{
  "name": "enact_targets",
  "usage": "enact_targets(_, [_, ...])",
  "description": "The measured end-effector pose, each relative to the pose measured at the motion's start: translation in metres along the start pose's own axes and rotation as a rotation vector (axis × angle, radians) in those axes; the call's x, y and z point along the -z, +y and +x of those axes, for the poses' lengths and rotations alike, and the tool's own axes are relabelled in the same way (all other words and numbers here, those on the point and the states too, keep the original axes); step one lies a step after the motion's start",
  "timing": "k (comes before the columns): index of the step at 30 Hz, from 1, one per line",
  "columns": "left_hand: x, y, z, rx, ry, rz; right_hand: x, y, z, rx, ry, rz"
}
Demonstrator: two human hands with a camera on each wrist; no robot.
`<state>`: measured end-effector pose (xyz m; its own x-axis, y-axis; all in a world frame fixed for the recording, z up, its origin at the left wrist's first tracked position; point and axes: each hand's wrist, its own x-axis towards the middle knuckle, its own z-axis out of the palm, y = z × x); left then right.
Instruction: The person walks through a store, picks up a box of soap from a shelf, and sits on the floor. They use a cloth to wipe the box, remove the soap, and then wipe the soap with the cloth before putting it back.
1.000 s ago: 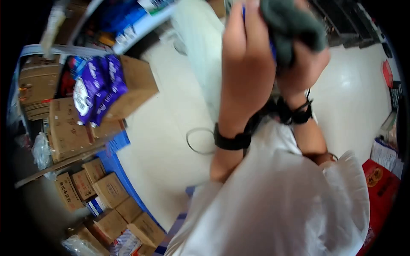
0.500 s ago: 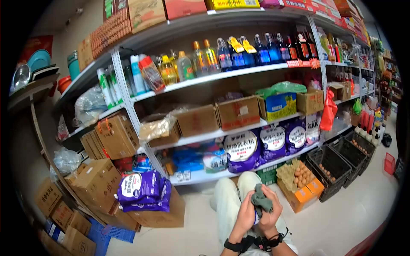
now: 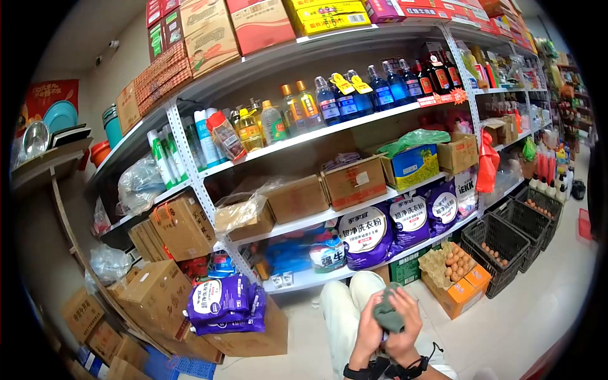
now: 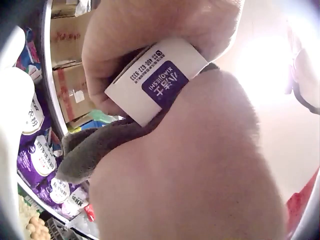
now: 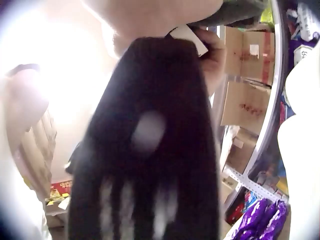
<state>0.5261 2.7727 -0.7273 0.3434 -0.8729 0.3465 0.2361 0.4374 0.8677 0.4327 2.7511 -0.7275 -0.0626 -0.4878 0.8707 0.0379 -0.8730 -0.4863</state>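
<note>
In the head view both hands are together in front of the white trousers. My left hand (image 3: 365,334) grips a small white box (image 4: 182,52) with a purple label, its fingers curled round the sides in the left wrist view. My right hand (image 3: 409,318) holds a grey-green cloth (image 3: 387,314), its fingers bent over it. The cloth lies against the box and bulges out beside the right hand in the left wrist view. In the right wrist view only a corner of the box shows, and a dark wrist strap (image 5: 145,100) hides much of the hands.
Ahead stands a white shelf (image 3: 316,133) with bottles, cartons and purple detergent bags (image 3: 366,237). An orange carton of eggs (image 3: 456,272) and black crates (image 3: 497,253) are on the floor at right. More detergent bags (image 3: 228,304) lie on a carton at left.
The head view has swung up from the floor to the shelves, then shifted slightly. Both hands stay together on the box and cloth, and the right fingers now cover more of the cloth.
</note>
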Motion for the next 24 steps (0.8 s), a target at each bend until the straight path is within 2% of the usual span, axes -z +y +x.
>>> enact_targets(2, [0.003,0.018,0.002,0.02,0.059,-0.052,-0.005,-0.002,-0.008,0.017,-0.076,0.042])
enact_targets(5, [0.012,0.022,0.009,-0.016,0.103,0.052,-0.009,-0.003,-0.01,-0.057,-0.129,0.108])
enact_targets(9, [-0.003,0.017,-0.002,-0.063,0.022,0.152,0.002,-0.001,0.007,-0.082,-0.118,0.133])
enact_targets(10, [-0.004,0.012,-0.007,-0.015,0.026,0.171,0.005,-0.001,0.01,-0.148,-0.098,0.162])
enact_targets(12, [0.002,-0.001,-0.008,-0.074,-0.02,0.4,0.008,0.003,0.015,-0.259,-0.06,0.219])
enact_targets(13, [0.004,-0.004,-0.011,-0.083,-0.033,0.447,0.008,0.01,0.013,-0.252,-0.073,0.245])
enact_targets(17, [0.008,0.0,-0.007,-0.057,0.0,0.289,0.001,0.005,0.006,-0.237,-0.084,0.201])
enact_targets(20, [0.001,0.014,-0.008,-0.087,0.09,0.074,0.0,-0.009,0.007,-0.024,-0.116,0.128])
enact_targets(22, [0.005,0.014,-0.006,-0.108,0.156,-0.072,-0.004,-0.016,0.003,-0.036,-0.17,0.151])
enact_targets(24, [0.007,0.017,-0.007,-0.13,0.192,-0.031,-0.007,-0.017,-0.001,-0.066,-0.251,0.112])
